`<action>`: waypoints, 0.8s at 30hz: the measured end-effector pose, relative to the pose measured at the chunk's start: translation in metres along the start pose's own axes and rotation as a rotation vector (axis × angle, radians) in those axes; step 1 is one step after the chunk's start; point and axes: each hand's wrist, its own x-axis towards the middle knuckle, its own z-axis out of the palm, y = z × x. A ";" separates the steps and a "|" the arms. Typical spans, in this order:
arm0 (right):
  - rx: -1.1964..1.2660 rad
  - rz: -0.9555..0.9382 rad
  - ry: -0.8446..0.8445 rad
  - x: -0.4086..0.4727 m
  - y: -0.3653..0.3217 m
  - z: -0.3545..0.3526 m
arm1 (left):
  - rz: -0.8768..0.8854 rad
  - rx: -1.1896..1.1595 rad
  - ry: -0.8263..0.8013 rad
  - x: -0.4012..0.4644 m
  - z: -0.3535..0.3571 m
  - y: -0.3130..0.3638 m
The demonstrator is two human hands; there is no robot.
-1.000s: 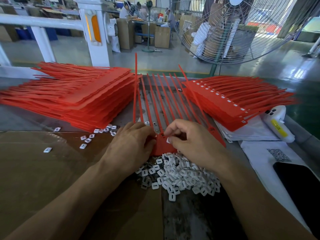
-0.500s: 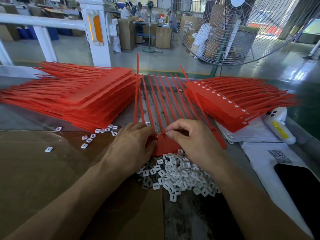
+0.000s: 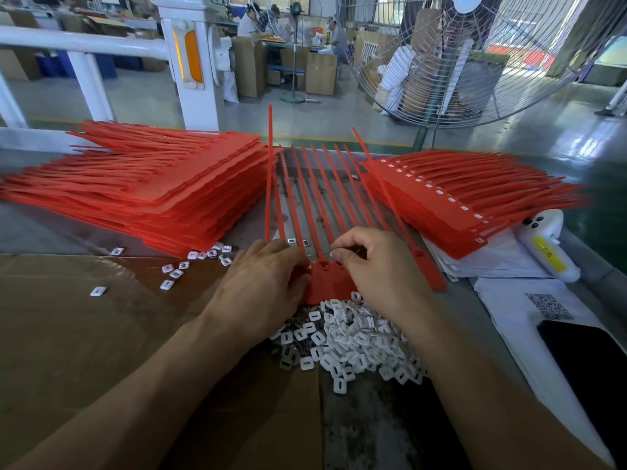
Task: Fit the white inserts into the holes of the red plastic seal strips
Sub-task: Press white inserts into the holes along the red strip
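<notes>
The red seal strip sheet [image 3: 327,283] lies flat on the workbench [image 3: 40,228] in the middle of the view, its long tails fanning away from the person and its tag end toward them. The left hand [image 3: 263,279] rests on the sheet's left edge with its fingers curled down over it, holding it in place. The right hand [image 3: 380,266] sits on the sheet's right side, thumb and forefinger pinched together just above the row of holes; something small seems to be between the fingertips, probably a white insert, though the view is too tight to be sure. Directly on the person's side of the sheet, touching its near edge, lies the heap of white inserts [image 3: 349,340], with a few loose inserts [image 3: 176,273] scattered to the sheet's left on the brown cardboard [image 3: 84,351]. Left of the sheet stands a tall stack of red strips [image 3: 152,191] whose holes show no white; right of it is a lower stack [image 3: 451,201] with a line of white inserts along its edge. Further right of the sheet lie white papers [image 3: 502,300], a white handheld device [image 3: 546,249] and a dark phone [image 3: 590,364].
</notes>
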 end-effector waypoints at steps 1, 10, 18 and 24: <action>-0.030 -0.005 -0.001 0.002 -0.001 0.001 | -0.001 0.000 -0.002 0.000 0.000 0.000; -0.201 -0.045 -0.098 0.005 -0.005 0.006 | 0.007 0.007 -0.001 -0.001 0.001 0.000; -0.171 -0.026 -0.101 0.007 -0.003 0.010 | 0.009 0.017 0.010 0.000 0.002 0.000; -0.196 -0.022 -0.114 0.010 -0.002 0.011 | 0.007 0.016 0.016 -0.001 0.002 0.000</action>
